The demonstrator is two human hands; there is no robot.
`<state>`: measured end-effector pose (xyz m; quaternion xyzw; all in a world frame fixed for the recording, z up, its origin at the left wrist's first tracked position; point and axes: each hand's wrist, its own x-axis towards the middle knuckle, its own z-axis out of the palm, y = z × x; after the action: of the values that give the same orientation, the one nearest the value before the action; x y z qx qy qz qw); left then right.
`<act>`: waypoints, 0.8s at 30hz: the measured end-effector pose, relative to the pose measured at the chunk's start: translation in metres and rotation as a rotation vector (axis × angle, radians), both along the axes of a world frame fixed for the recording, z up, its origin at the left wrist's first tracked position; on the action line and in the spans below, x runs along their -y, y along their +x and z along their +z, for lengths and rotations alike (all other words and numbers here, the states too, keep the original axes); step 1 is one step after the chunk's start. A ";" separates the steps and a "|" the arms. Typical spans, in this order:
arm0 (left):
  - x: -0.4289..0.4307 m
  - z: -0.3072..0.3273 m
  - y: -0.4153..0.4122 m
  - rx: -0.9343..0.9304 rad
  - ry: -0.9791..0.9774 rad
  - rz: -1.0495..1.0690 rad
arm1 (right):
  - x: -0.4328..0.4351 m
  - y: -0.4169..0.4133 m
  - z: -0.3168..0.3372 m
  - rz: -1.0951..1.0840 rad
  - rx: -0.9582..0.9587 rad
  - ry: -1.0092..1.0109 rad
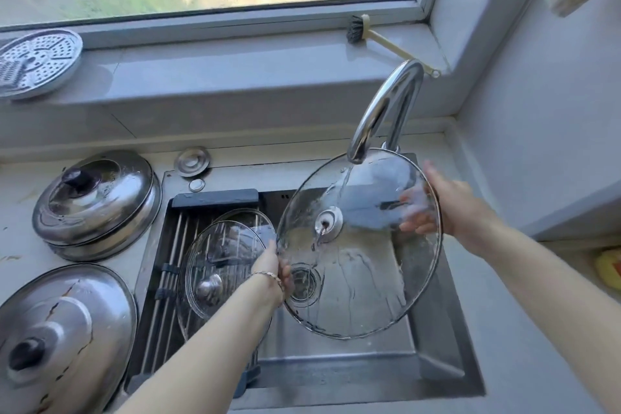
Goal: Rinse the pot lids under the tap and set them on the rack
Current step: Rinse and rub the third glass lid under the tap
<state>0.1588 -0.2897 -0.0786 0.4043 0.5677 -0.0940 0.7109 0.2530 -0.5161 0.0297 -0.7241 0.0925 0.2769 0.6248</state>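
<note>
Large glass lid (359, 245) held tilted under the running tap (379, 118), both hands on its rim, above the sink (447, 376).

The left hand (274, 270) clasps the lid's lower-left rim, its grip closed on the glass; the right hand (447, 203) holds the upper-right rim, fingers seen through the glass behind it; water strikes near the centre knob and sheets down the face; the roll-up rack (174, 245) lies across the sink's left half, directly left of the lid and touching distance from the left hand, so that hand is the nearer one for the transfer; two smaller glass lids (218, 265) already rest there, overlapping; two steel lids (95, 205) wait on the tabletop (20, 239) further left; no brand, label or writing is legible anywhere.
</note>
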 end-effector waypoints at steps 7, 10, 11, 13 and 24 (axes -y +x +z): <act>0.027 0.000 0.012 0.009 0.060 0.219 | 0.013 0.016 -0.019 -0.050 -0.048 -0.057; 0.018 0.020 0.018 0.031 0.260 0.303 | 0.014 0.020 -0.045 -0.168 -0.138 -0.034; 0.012 0.026 0.020 0.034 0.332 0.289 | 0.013 0.021 -0.054 -0.210 -0.159 -0.024; -0.002 0.039 0.024 0.060 0.491 0.237 | 0.007 0.021 -0.066 -0.274 -0.201 0.020; -0.053 0.086 -0.008 0.105 0.849 0.216 | -0.049 0.032 -0.059 -0.526 -0.225 0.282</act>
<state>0.1505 -0.2368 0.0073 0.6032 0.5582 0.2433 0.5152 0.2851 -0.4671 -0.0292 -0.5464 0.3056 0.1943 0.7552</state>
